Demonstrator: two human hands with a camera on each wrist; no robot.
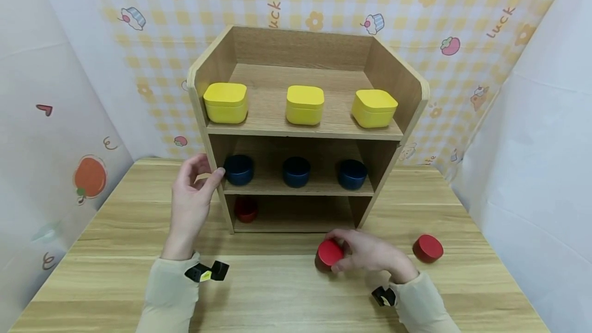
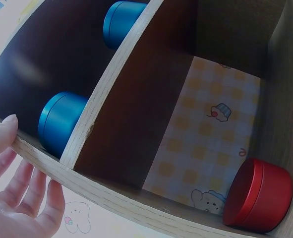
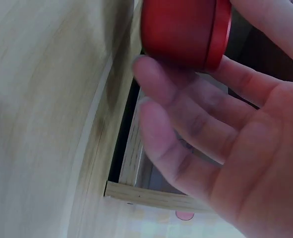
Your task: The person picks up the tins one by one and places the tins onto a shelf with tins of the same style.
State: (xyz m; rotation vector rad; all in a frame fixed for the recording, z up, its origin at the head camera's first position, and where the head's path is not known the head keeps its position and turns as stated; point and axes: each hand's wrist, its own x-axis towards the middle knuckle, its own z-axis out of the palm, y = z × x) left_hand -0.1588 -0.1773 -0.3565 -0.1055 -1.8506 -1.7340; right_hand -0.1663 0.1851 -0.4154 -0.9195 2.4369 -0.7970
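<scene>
A round red tin (image 1: 330, 253) is pinched between the thumb and fingers of my right hand (image 1: 370, 252), in front of the shelf's lower right. The right wrist view shows this red tin (image 3: 183, 32) at the fingers, with its lid seam visible. My left hand (image 1: 191, 202) touches the left side panel of the wooden shelf (image 1: 296, 134), thumb at its front edge. On the bottom level at the left stands a second red tin (image 1: 246, 209), also seen as a red tin (image 2: 260, 196) in the left wrist view. A third red tin (image 1: 427, 248) lies on the table at the right.
Three yellow square tins (image 1: 305, 105) stand along the top level. Three blue round tins (image 1: 296, 172) stand on the middle level. The shelf rests on a wood-grain table (image 1: 277, 292), with a checked cloth (image 1: 152, 66) behind and white cloth (image 1: 532, 132) at the sides.
</scene>
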